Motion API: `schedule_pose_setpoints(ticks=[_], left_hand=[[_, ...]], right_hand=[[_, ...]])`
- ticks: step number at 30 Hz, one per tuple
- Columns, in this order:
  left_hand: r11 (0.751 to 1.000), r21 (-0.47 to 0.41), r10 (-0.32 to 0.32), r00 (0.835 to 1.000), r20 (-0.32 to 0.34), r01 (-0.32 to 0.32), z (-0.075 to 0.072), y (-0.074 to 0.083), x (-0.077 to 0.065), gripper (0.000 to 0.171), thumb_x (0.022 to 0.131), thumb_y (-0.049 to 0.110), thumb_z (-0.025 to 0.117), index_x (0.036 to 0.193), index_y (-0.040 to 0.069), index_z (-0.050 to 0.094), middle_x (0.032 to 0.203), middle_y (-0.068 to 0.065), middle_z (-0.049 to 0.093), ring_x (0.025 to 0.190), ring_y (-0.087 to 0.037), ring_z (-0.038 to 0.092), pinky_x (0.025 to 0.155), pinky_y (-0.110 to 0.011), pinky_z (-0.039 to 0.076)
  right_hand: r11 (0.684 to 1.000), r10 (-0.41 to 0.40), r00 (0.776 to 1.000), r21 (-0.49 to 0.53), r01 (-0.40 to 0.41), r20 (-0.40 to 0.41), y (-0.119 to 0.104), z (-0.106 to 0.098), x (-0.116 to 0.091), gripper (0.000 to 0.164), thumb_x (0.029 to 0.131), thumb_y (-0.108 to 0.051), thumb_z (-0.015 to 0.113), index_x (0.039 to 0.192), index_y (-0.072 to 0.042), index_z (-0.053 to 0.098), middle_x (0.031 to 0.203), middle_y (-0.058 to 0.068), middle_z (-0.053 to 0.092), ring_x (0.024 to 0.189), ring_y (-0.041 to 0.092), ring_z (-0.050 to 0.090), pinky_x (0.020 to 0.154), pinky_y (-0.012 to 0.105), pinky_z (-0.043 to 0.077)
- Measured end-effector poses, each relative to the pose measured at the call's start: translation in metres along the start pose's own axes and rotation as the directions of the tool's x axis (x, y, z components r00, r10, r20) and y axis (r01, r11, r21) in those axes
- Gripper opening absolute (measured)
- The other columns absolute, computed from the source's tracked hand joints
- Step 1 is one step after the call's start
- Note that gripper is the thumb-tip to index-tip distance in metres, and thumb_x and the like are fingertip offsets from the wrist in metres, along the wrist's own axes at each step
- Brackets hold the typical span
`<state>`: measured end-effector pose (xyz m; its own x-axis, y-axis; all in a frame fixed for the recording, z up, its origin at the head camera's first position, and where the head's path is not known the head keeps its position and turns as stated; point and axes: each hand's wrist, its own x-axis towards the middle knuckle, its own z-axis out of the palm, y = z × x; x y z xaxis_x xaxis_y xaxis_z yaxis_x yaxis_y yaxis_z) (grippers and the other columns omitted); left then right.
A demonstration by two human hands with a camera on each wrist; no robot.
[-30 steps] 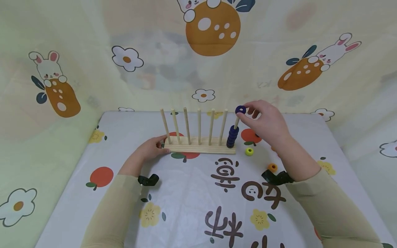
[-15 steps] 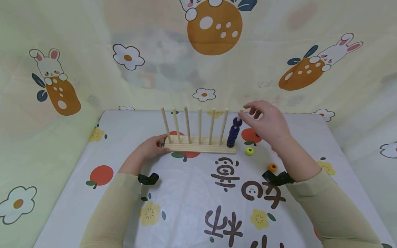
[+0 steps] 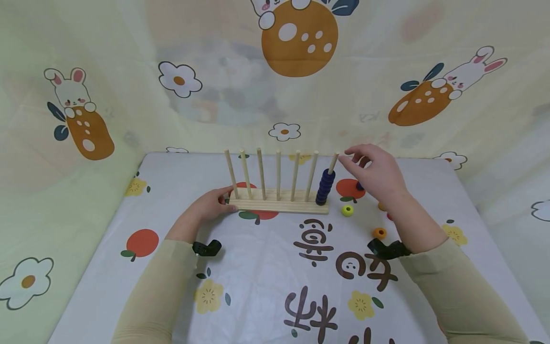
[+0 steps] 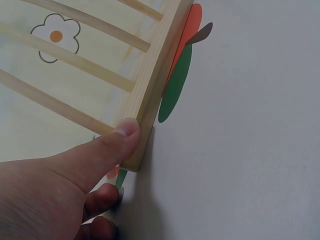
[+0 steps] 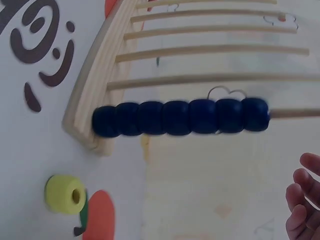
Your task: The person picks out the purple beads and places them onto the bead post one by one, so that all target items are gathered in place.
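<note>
A pale wooden peg stand [image 3: 275, 206] with a row of upright pegs is on the table. My left hand [image 3: 208, 205] grips its left end, with the thumb [image 4: 127, 131] pressing on the base and the fingers low at its side. Dark blue beads [image 5: 177, 118] are stacked on the rightmost peg, filling its lower part, while the peg's top is bare. The other pegs carry no beads. Just right of that peg's tip, my right hand [image 3: 374, 167] holds nothing, its fingers loosely bent.
A lime-yellow bead [image 3: 347, 210] lies right of the stand, and an orange bead [image 3: 379, 233] is nearer me. Close by the right hand are a dark blue bead [image 3: 360, 186], another orange bead [image 3: 381, 206] and a red bead [image 3: 389, 216], partly covered by the arm.
My right hand let go of a dark blue bead at the peg's top, and the bead slid down onto the stack. That hand then moved slightly right. My left hand stayed on the stand.
</note>
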<state>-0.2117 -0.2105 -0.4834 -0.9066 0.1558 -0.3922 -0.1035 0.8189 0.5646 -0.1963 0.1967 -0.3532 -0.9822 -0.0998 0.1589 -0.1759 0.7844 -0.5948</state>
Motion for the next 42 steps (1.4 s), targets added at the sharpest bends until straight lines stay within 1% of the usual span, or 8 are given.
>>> schedule_pose_setpoints(ticks=[4, 10, 15, 18, 25, 31, 35, 42], left_hand=[[1.0, -0.003, -0.003, 1.0, -0.001, 0.003, 0.0, -0.001, 0.001, 0.079, 0.087, 0.04, 0.076, 0.155, 0.031, 0.035, 0.099, -0.011, 0.051, 0.091, -0.025, 0.048, 0.075, -0.038, 0.037], [1.0, -0.004, -0.002, 1.0, -0.007, 0.002, 0.0, 0.0, 0.0, 0.079, 0.088, 0.041, 0.075, 0.155, 0.03, 0.035, 0.098, -0.01, 0.05, 0.09, -0.025, 0.047, 0.074, -0.037, 0.036], [1.0, -0.003, -0.002, 1.0, -0.008, 0.002, -0.001, 0.001, -0.001, 0.079, 0.088, 0.041, 0.075, 0.155, 0.029, 0.035, 0.098, -0.01, 0.05, 0.089, -0.025, 0.046, 0.073, -0.037, 0.035], [1.0, 0.003, 0.002, 1.0, -0.005, -0.002, 0.0, 0.0, -0.001, 0.079, 0.088, 0.042, 0.074, 0.155, 0.029, 0.034, 0.098, -0.01, 0.05, 0.089, -0.024, 0.046, 0.073, -0.037, 0.035], [1.0, 0.004, 0.0, 1.0, -0.011, 0.001, 0.0, 0.0, -0.001, 0.079, 0.088, 0.042, 0.075, 0.155, 0.029, 0.035, 0.099, -0.011, 0.05, 0.09, -0.025, 0.047, 0.074, -0.038, 0.036], [1.0, 0.013, -0.002, 1.0, -0.017, 0.002, 0.0, -0.002, 0.0, 0.079, 0.088, 0.043, 0.074, 0.155, 0.027, 0.035, 0.099, -0.01, 0.05, 0.09, -0.024, 0.047, 0.074, -0.037, 0.036], [1.0, 0.01, -0.002, 1.0, -0.019, 0.002, 0.0, -0.002, 0.0, 0.079, 0.088, 0.043, 0.074, 0.155, 0.028, 0.035, 0.098, -0.01, 0.05, 0.09, -0.024, 0.047, 0.074, -0.038, 0.035], [1.0, 0.013, -0.007, 1.0, -0.019, 0.007, 0.001, -0.003, 0.001, 0.08, 0.088, 0.044, 0.074, 0.155, 0.029, 0.034, 0.1, -0.01, 0.051, 0.092, -0.024, 0.047, 0.075, -0.038, 0.036]], right_hand=[[0.999, 0.033, 0.999, 0.004, -0.033, 0.014, 0.012, 0.002, 0.002, 0.059, 0.094, -0.059, 0.054, 0.127, -0.012, 0.064, 0.105, 0.01, 0.059, 0.097, 0.028, 0.053, 0.069, 0.039, 0.045], [0.997, 0.078, 0.996, -0.02, -0.077, 0.039, 0.033, 0.005, 0.008, 0.063, 0.093, -0.063, 0.052, 0.128, -0.012, 0.064, 0.108, 0.012, 0.059, 0.099, 0.03, 0.051, 0.073, 0.041, 0.044], [0.994, 0.096, 0.994, -0.049, -0.094, 0.049, 0.054, 0.01, 0.013, 0.058, 0.095, -0.058, 0.053, 0.126, -0.009, 0.064, 0.106, 0.014, 0.059, 0.099, 0.031, 0.05, 0.074, 0.042, 0.044], [0.991, 0.117, 0.991, -0.069, -0.112, 0.072, 0.066, 0.013, 0.016, 0.055, 0.096, -0.054, 0.055, 0.126, -0.009, 0.064, 0.106, 0.014, 0.059, 0.1, 0.033, 0.049, 0.075, 0.043, 0.043], [0.983, 0.158, 0.979, -0.117, -0.143, 0.131, 0.091, 0.021, 0.019, 0.057, 0.096, -0.056, 0.054, 0.127, -0.008, 0.061, 0.106, 0.015, 0.058, 0.098, 0.032, 0.049, 0.073, 0.041, 0.045], [0.973, 0.202, 0.963, -0.144, -0.178, 0.18, 0.105, 0.028, 0.022, 0.057, 0.097, -0.052, 0.056, 0.13, -0.006, 0.059, 0.111, 0.018, 0.057, 0.096, 0.034, 0.049, 0.07, 0.04, 0.046], [0.967, 0.231, 0.948, -0.159, -0.199, 0.217, 0.116, 0.033, 0.025, 0.055, 0.097, -0.049, 0.057, 0.133, -0.006, 0.057, 0.116, 0.02, 0.055, 0.098, 0.036, 0.048, 0.071, 0.042, 0.047], [0.954, 0.285, 0.916, -0.181, -0.241, 0.282, 0.132, 0.04, 0.027, 0.058, 0.097, -0.044, 0.059, 0.138, -0.004, 0.051, 0.12, 0.024, 0.053, 0.102, 0.038, 0.048, 0.076, 0.044, 0.048]])
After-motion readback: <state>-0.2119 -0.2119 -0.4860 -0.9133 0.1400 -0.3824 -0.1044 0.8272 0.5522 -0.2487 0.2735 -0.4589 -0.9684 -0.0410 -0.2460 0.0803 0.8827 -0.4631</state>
